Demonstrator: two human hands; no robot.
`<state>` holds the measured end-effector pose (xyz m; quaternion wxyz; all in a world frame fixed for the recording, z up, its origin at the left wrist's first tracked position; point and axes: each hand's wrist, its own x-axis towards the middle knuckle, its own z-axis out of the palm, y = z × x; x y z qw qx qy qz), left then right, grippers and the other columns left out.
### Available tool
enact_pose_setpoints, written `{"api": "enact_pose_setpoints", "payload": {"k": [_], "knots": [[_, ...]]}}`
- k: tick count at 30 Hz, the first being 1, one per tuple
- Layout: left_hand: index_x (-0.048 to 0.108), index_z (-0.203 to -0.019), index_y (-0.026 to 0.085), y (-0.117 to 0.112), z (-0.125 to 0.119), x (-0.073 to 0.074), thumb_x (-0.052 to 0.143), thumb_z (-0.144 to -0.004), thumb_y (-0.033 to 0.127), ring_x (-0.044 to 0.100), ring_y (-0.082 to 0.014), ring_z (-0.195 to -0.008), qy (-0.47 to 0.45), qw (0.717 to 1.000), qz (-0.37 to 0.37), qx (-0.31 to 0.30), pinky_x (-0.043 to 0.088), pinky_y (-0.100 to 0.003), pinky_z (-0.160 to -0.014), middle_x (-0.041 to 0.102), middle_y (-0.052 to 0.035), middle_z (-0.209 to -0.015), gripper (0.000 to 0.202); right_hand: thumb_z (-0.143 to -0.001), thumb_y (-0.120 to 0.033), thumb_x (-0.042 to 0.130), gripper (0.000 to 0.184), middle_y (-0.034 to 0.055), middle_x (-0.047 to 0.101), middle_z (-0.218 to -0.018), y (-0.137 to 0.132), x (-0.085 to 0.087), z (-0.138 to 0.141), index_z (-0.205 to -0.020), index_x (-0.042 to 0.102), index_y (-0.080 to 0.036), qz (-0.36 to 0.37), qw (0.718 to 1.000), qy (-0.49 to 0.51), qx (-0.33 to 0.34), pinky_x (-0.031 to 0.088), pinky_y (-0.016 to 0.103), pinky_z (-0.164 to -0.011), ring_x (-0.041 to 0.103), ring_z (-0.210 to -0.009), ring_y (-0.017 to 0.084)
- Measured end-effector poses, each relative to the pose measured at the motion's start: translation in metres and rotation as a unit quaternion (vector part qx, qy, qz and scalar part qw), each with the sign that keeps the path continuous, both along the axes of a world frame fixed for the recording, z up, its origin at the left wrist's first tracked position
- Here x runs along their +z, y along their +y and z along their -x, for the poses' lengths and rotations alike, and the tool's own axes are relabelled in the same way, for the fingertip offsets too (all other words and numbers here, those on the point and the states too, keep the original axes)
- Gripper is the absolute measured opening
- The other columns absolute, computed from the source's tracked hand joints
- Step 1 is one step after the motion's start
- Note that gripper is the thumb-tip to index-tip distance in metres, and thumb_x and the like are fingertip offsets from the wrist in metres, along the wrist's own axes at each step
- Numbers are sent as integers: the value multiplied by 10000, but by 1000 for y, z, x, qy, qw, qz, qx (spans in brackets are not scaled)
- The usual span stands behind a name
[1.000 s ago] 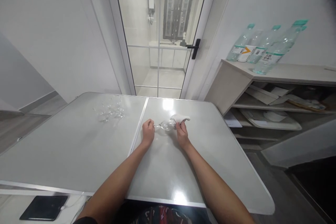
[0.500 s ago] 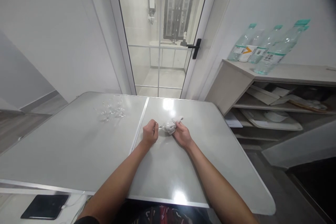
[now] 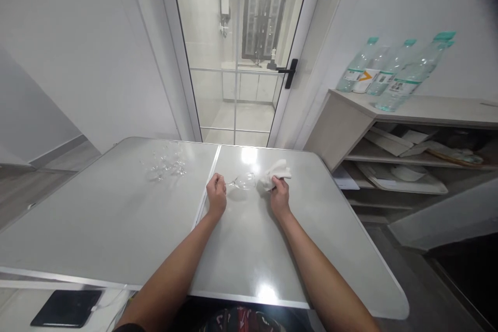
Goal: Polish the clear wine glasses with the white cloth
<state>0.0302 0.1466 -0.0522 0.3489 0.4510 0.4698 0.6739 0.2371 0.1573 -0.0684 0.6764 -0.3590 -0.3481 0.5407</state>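
A clear stemmed wine glass (image 3: pixel 246 181) lies sideways in the air over the table, its bowl toward the right. My left hand (image 3: pixel 217 194) is closed around the foot end of its stem, and the foot is mostly hidden by the fingers. To the right of the bowl's mouth, my right hand (image 3: pixel 280 194) grips a crumpled white cloth (image 3: pixel 278 170). The cloth is apart from the glass, with a small gap between them.
Several clear glass pieces, hard to make out, form a cluster (image 3: pixel 165 166) on the left of the grey table (image 3: pixel 128 223). A black tablet (image 3: pixel 66 307) lies lower left. Plastic bottles (image 3: pixel 402 83) stand on the shelf unit (image 3: pixel 350 109) at right. A glass door (image 3: pixel 210 46) is beyond.
My right hand has drawn the white cloth out of the glass's bowl and moved it to the right. My left hand has shifted slightly left with the glass.
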Motion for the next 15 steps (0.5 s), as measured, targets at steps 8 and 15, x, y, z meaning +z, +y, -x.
{"api": "enact_pose_setpoints", "payload": {"k": [8, 15], "knots": [[325, -658, 216, 8, -10, -14, 612, -832, 341, 227, -55, -441, -181, 976, 78, -98, 123, -202, -420, 249, 76, -594, 358, -853, -422, 540, 278, 62, 760, -930, -19, 4, 25, -930, 723, -226, 42, 980, 77, 180, 583, 441, -790, 709, -906, 293], [308, -659, 221, 1, -22, -17, 665, -757, 360, 183, -35, -402, -196, 943, 193, -189, 81, -172, -400, 215, 103, -548, 396, -627, -148, 820, 619, 35, 766, -1030, -28, 4, 19, -1214, 651, -253, -27, 973, 75, 217, 581, 300, -732, 722, -885, 231]]}}
